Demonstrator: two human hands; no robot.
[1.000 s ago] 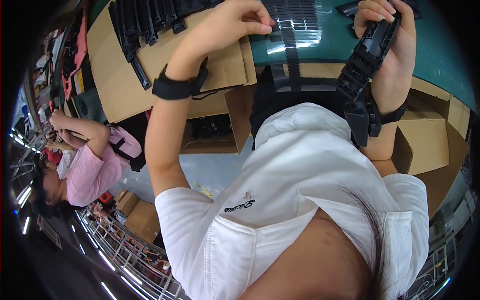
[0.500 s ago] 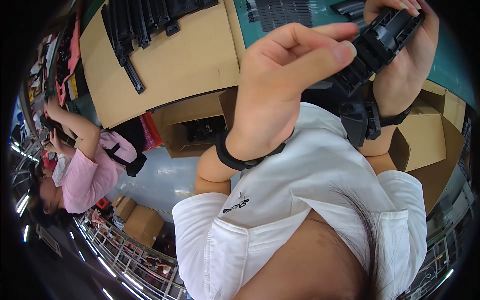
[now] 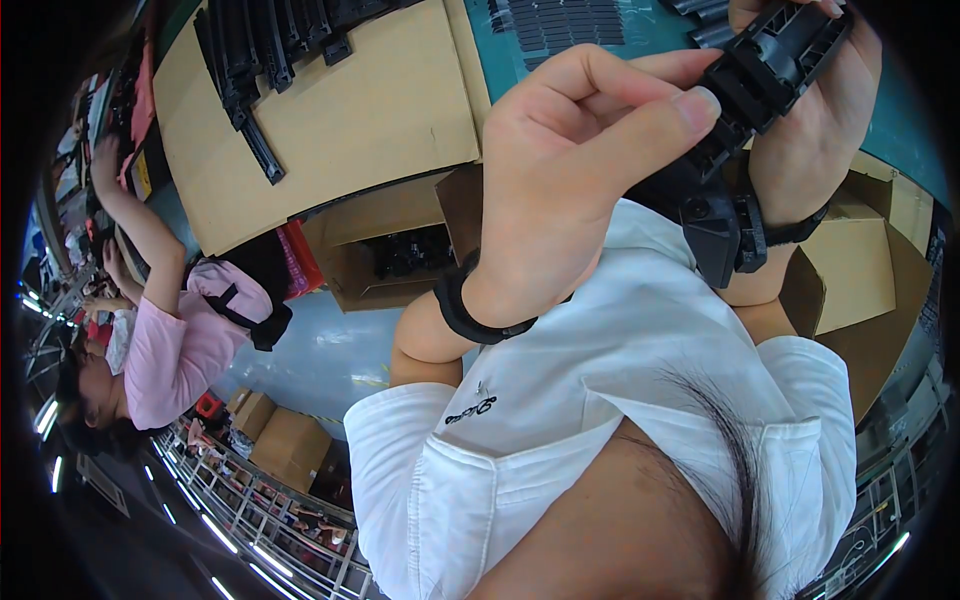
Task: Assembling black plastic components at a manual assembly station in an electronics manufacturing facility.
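A black plastic link chain (image 3: pixel 770 60), a short length of jointed segments, is held up close to the camera at the upper right. My right hand (image 3: pixel 815 140) grips it from behind, with a black wristband on that wrist. My left hand (image 3: pixel 580 170), also wearing a black wristband, has come in from the left. Its thumb and fingertips pinch the chain's lower part. The chain's bottom end hangs against my white shirt.
A tan cardboard sheet (image 3: pixel 350 120) carries several long black chain strips (image 3: pixel 250 60) at the upper left. Below it stands an open carton of black parts (image 3: pixel 400 255). More cartons (image 3: pixel 850 270) sit at the right. A person in a pink shirt (image 3: pixel 170 340) works at the left.
My left hand left the cardboard sheet at the upper left, swung right and closed on the black chain. My right hand kept hold of the chain and tilted it.
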